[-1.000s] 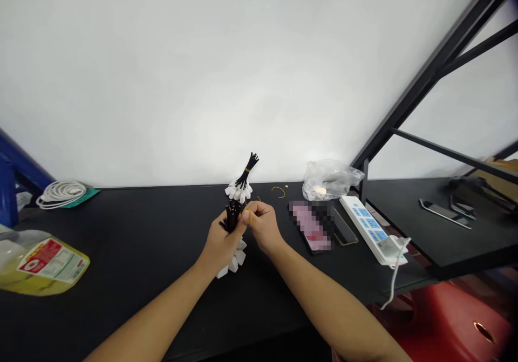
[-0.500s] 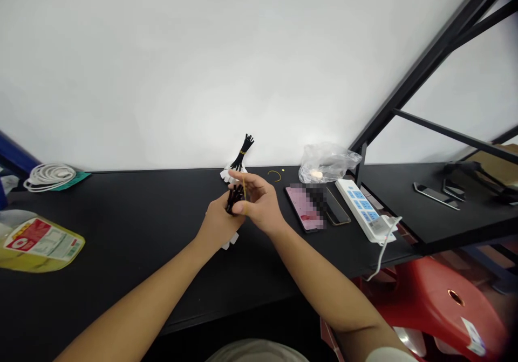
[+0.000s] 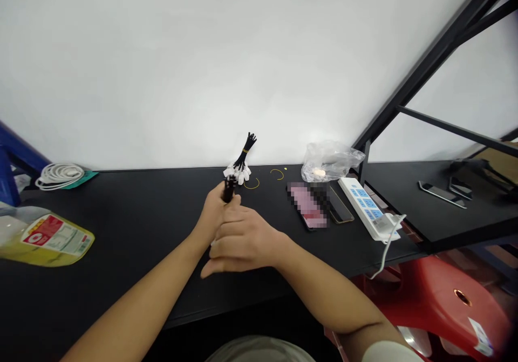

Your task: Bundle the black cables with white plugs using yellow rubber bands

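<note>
My left hand [image 3: 213, 211] is closed around a bundle of black cords [image 3: 229, 189], whose dark tips stick up above the fist. My right hand [image 3: 246, 240] is curled against the lower part of this bundle, just below the left hand, with its thumb pointing left. The bundle's lower end is mostly hidden by the right hand. Behind the hands, a second bundle of black cords [image 3: 245, 151] with white tags [image 3: 238, 174] stands against the wall, tied with a yellow band [image 3: 245, 150]. A thin yellow loop [image 3: 251, 187] lies on the black table beside it.
Another yellow strand [image 3: 277, 175] lies farther right. Beyond it are a plastic bag [image 3: 332, 159], two phones [image 3: 307, 205] and a power strip [image 3: 368, 211]. To the left are an oil bottle [image 3: 52, 240] and a coiled white cable [image 3: 62, 176]. A red stool [image 3: 441, 297] stands below right.
My right hand has let go of a thin yellow band, and a yellow loop now lies on the table. It has moved down to the lower part of the held bundle.
</note>
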`<state>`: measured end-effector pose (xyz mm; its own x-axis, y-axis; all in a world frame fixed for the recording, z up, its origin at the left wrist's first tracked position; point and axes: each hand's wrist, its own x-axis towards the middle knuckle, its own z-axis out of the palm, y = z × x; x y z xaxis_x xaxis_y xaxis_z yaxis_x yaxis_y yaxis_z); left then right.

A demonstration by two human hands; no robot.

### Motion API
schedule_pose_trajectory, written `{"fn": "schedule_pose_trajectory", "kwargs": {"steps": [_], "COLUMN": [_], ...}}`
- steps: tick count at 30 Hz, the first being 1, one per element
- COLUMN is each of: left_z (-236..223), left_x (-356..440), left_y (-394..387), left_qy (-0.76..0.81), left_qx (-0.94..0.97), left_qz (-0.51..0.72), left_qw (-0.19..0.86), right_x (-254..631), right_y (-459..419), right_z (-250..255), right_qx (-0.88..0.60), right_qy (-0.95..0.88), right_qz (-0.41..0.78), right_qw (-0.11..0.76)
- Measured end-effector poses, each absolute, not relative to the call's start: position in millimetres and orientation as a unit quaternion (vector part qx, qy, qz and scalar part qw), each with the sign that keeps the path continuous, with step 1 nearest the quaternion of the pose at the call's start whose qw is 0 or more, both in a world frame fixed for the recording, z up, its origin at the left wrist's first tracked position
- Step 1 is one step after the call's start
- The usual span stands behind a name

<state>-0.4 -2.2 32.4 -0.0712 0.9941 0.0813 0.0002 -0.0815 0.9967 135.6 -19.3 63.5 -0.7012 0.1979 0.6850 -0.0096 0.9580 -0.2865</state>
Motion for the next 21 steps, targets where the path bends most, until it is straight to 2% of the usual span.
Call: {"fn": "schedule_pose_trajectory", "kwargs": {"steps": [2,4,6,10,13,16,18,21], "left_z": [31,29,28,26,26,27,25,22], "left_x": [-5,-8,-8,-4,0,2,2,-3], "left_y": [0,2,1,-4,-10,-11,-9,-2], "left_qy": [0.503,0.505,0.493,0.458,0.457,0.456,0.47,0.501], "left_qx": [0.509,0.527,0.55,0.571,0.595,0.606,0.578,0.503], "left_qz": [0.552,0.539,0.506,0.476,0.482,0.499,0.528,0.589], "left_qw": [0.428,0.42,0.446,0.489,0.453,0.42,0.409,0.385], "right_x": [139,145,151,155,155,155,155,157], "right_y": [-10,5,19,34,37,38,36,30], "right_z": [53,46,44,50,49,44,42,47], "right_qx": [-0.09,-0.198,-0.255,-0.252,-0.254,-0.26,-0.264,-0.251], "right_qy": [-0.848,-0.72,-0.597,-0.485,-0.457,-0.464,-0.536,-0.679], "right_qz": [0.228,0.329,0.441,0.633,0.698,0.694,0.657,0.606], "right_qw": [0.47,0.577,0.62,0.549,0.49,0.484,0.461,0.33]}}
